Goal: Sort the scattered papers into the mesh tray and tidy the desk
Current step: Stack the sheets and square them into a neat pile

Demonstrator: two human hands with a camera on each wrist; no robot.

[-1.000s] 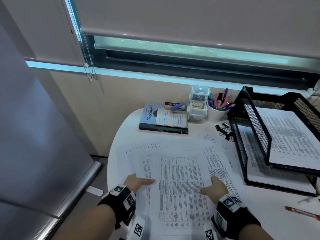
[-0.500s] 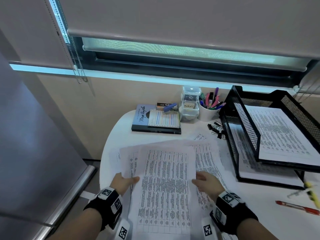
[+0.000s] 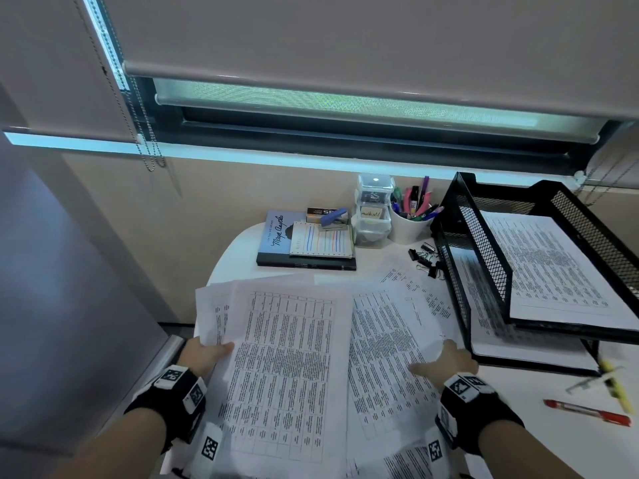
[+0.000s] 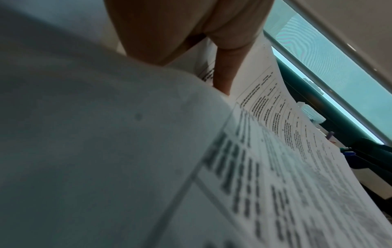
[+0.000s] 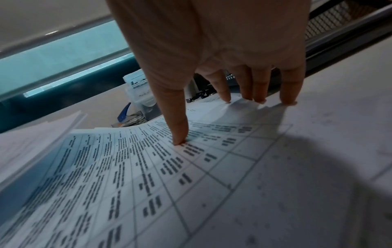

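Papers gathered for the mesh tray (image 3: 484,271)
Lifted stack (image 3: 287,357) pinched by left hand (image 3: 204,354); right hand (image 3: 446,361) flat, unclenched on loose sheets (image 3: 383,340); edges best squared before filing.

Hands: two, my left (image 3: 202,354) and my right (image 3: 449,363).
Mesh tray (image 3: 466,257): one black unit of two tiers, one stack of printed sheets in each.
Loose printed sheets (image 3: 287,368) on the table (image 3: 539,444): several, overlapping; exact count cannot be told.
Books (image 3: 276,236): at least two, stacked.
Striped notepad (image 3: 321,242): one.
Clear boxes (image 3: 374,210): two, stacked.
White pen cup (image 3: 409,228): one, holding several pens.
Binder clips (image 3: 427,259): a small cluster, roughly five.
Red pen (image 3: 586,412): one.
Yellow highlighter (image 3: 617,385): one.
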